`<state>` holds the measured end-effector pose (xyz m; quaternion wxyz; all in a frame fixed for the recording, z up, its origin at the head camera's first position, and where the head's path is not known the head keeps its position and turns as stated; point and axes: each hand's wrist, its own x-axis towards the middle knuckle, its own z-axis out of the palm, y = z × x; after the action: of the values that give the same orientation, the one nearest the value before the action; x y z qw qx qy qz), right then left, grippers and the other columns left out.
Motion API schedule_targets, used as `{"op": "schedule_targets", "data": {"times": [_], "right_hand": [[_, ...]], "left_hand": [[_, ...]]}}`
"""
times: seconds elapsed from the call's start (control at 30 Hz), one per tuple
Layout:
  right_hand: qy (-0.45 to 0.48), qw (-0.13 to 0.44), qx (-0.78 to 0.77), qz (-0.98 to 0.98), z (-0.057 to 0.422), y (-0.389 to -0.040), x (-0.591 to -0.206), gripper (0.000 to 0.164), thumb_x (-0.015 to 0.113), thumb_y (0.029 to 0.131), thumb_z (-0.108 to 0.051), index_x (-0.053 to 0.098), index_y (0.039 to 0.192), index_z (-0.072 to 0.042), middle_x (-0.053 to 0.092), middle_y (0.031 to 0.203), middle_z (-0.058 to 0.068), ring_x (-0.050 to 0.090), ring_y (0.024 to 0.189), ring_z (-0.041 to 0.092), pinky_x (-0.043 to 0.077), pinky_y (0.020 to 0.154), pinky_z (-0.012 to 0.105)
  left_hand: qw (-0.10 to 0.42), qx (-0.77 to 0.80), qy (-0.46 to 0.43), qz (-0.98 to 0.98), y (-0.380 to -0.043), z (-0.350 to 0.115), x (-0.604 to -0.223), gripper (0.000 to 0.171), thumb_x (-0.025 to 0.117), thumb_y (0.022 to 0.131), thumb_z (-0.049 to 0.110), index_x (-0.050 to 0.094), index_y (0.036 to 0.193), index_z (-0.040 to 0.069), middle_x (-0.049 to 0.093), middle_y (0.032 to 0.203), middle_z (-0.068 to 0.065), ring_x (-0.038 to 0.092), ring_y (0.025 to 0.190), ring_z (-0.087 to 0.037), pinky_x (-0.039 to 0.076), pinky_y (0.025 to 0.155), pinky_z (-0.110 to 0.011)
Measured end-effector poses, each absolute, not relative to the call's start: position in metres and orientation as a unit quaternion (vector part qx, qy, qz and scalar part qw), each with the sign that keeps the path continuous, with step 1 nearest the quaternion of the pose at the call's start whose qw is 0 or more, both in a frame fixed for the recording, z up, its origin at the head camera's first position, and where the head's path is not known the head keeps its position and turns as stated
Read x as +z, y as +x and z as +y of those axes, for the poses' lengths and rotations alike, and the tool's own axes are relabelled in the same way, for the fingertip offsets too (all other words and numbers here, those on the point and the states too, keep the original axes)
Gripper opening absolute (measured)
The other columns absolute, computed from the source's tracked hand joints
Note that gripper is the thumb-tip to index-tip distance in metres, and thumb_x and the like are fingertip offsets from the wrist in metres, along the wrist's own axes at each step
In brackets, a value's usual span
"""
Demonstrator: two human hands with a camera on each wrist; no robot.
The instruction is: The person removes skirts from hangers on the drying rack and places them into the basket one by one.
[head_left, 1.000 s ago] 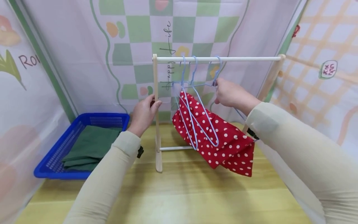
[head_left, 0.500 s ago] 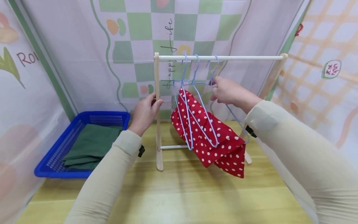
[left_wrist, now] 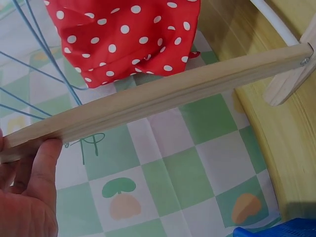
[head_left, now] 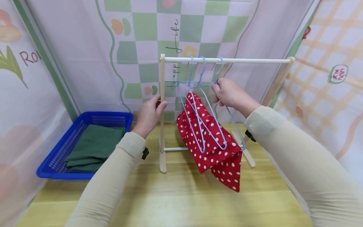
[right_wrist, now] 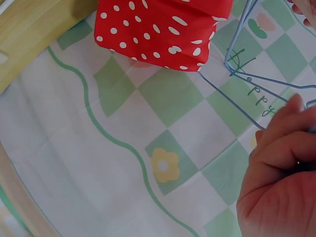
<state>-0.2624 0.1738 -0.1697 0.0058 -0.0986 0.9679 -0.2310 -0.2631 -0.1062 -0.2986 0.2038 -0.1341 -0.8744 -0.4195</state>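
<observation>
My left hand [head_left: 148, 116] grips the left wooden post [head_left: 162, 75] of a small clothes rack, thumb on the near side; the left wrist view shows fingers against the same post [left_wrist: 148, 101]. With my right hand [head_left: 231, 94] I pinch a blue hanger [head_left: 234, 123] just below its hook, which loops over the white rod [head_left: 252, 60]. A red cloth with white dots [head_left: 208, 142] hangs tilted from that hanger, its lower corner above the table. Two bare blue hangers [head_left: 213, 116] hang in front of the cloth. Fingertips of the right hand [right_wrist: 284, 168] are partly cut off in the right wrist view.
At the left, a blue basket [head_left: 51, 157] holds folded green cloth [head_left: 95, 146]. The rack's right post [head_left: 276, 82] and wooden feet stand on the wooden table [head_left: 181, 201]. Patterned fabric walls [head_left: 82, 47] close off the back and both sides.
My right hand has moved left along the rod with its hanger, closer to the other two. The dotted cloth has swung left and hangs more steeply. My left hand stays on the post.
</observation>
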Motion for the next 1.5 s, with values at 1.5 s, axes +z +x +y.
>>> {"op": "schedule_targets", "data": {"times": [1.5], "right_hand": [[-0.087,-0.057,-0.193,0.976,0.17,-0.265,-0.183,0.043,0.029,0.114,-0.034,0.058,0.113,-0.002,0.065,0.091,0.013,0.067,0.07,0.023,0.054,0.069,0.04]], "left_hand": [[-0.212,-0.83,0.089,-0.509,-0.251,-0.011,-0.422,0.052,0.034,0.115,0.039,0.044,0.153,0.005,0.065,0.137,-0.025,0.073,0.102,-0.028,0.05,0.11,-0.051]]}}
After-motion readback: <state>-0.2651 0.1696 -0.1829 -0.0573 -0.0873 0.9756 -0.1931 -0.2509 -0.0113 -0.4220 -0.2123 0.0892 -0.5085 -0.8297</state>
